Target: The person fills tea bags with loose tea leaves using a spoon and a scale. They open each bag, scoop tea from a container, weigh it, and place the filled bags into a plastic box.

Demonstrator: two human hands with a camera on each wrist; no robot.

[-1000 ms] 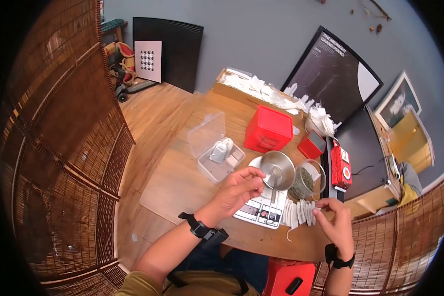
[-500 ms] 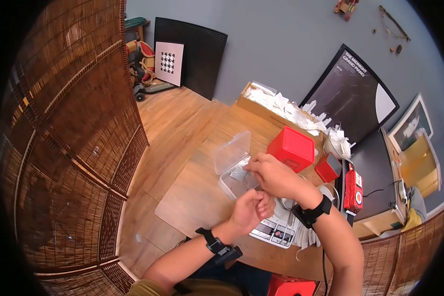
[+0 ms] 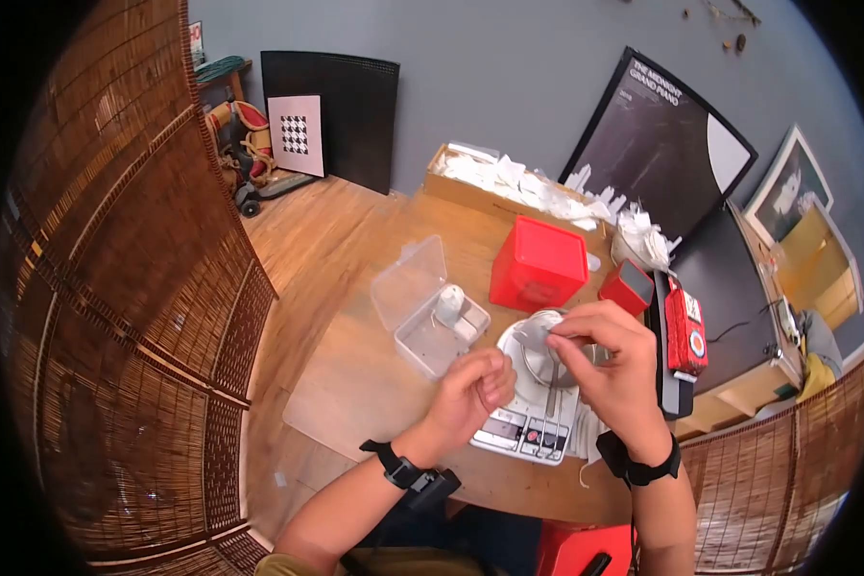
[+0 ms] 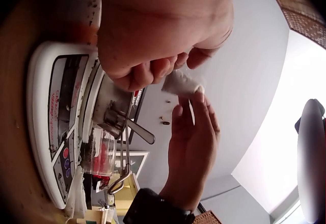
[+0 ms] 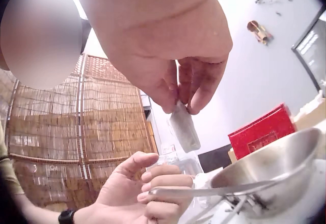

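Observation:
My right hand [image 3: 616, 370] pinches a small whitish tea bag [image 5: 184, 129] by its upper end, thumb against fingertips. The bag [image 3: 532, 334] hangs over a metal bowl [image 5: 290, 175], which stands on a white kitchen scale [image 3: 497, 434]. A spoon handle [image 3: 552, 398] sticks out of the bowl toward me. Just left of the scale is my left hand [image 3: 466, 394], its fingers curled in and nothing visible in them. Beyond it, a clear plastic box [image 3: 415, 348] with its lid raised contains another whitish bag [image 3: 449, 303].
Behind the scale stands a red tin [image 3: 540, 264], with a smaller red container [image 3: 628, 286] to its right. A cardboard box [image 3: 490, 197] of white pieces lies at the back. Filled bags [image 3: 587, 437] line the scale's right side, partly hidden by my right arm.
My right hand has gone from the row of bags to the plastic box and back over the bowl, now with a tea bag. Fewer bags lie in the box. My left fingers have curled in.

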